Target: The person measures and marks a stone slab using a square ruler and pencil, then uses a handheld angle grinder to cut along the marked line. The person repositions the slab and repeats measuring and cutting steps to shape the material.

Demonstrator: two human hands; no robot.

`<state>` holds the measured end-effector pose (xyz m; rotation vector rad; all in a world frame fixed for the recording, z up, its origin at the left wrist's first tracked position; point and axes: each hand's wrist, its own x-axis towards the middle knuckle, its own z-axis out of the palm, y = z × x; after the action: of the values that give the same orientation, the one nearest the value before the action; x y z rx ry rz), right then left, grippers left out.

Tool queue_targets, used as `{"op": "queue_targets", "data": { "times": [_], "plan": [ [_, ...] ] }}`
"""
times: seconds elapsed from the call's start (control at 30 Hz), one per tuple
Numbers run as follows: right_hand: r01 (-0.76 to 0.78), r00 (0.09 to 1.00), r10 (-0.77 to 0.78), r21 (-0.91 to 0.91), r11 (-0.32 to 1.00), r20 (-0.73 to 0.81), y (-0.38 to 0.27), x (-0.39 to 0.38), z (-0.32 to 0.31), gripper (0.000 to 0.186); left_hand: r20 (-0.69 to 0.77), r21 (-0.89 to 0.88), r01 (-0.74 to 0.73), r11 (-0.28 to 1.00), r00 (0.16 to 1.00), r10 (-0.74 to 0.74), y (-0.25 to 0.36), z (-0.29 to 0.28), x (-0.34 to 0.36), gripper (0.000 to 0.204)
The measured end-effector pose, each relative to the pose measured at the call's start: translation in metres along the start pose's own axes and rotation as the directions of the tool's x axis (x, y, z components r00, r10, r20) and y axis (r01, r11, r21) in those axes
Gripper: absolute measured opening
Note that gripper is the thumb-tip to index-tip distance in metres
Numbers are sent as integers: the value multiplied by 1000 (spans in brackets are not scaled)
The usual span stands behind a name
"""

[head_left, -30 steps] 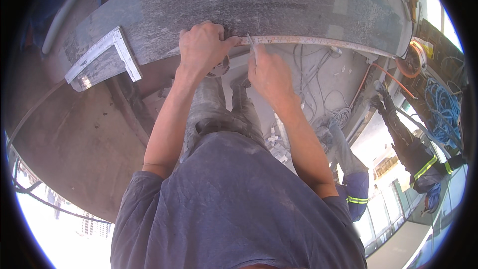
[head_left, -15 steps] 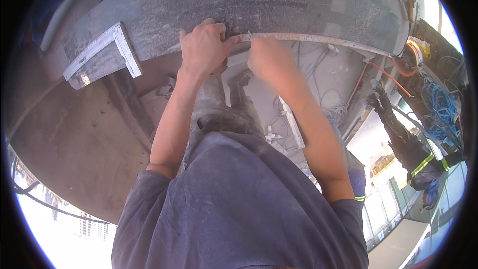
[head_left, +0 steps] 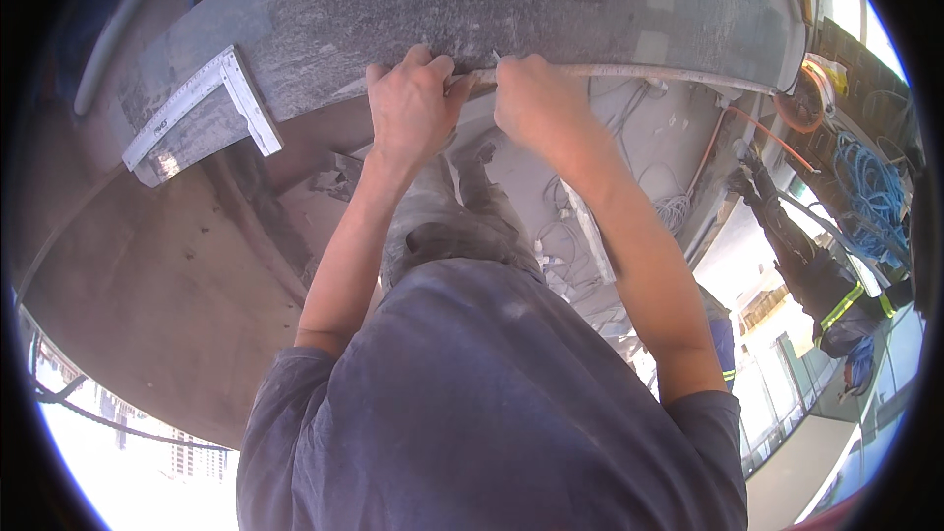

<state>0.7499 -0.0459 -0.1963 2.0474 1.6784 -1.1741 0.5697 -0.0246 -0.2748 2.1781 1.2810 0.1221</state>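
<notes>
A long grey slab or board (head_left: 462,0) with a scuffed face stretches across the top of the view. Along its near edge runs a pale measuring tape (head_left: 639,71). My left hand (head_left: 413,103) is closed at that edge, its thumb pressed by the tape's end and its fingertips over the board. Just to the right, my right hand (head_left: 543,108) is closed around a thin pointed tool (head_left: 498,56), its tip over the board beside the tape; its kind is too small to tell. A white metal carpenter's square (head_left: 241,98) lies on the board's left end.
A large brown curved panel (head_left: 138,305) fills the lower left. Cables (head_left: 674,211) trail over the floor beneath the board. At right are an orange hose reel (head_left: 801,108), a blue rope coil (head_left: 870,197) and another person (head_left: 836,310) with reflective bands.
My left hand has shifted slightly right along the edge. My right hand has moved up a little, and its pointed tool now shows less. The whole view has shifted a little.
</notes>
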Motion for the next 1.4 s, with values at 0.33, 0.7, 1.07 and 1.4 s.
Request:
{"op": "queue_targets", "data": {
  "times": [0.33,0.7,1.07,1.4],
  "plan": [
    [-18,996,21,-38,999,90,-1,-5,-3,23,-21,14,-101,995,995,101,-7,4,-1,28],
    [-350,777,608,692,632,-163,72,-65,6,40,-37,-105,-79,991,996,75,-4,-1,-6,35],
    [234,449,757,880,413,-475,127,-92,31,35,405,-580,306,755,913,-59,54,15,-61,45],
    [473,647,404,757,451,-646,-2,-82,28,26,-130,-610,284,740,885,-447,-7,-118,-39,112]
  ]
}}
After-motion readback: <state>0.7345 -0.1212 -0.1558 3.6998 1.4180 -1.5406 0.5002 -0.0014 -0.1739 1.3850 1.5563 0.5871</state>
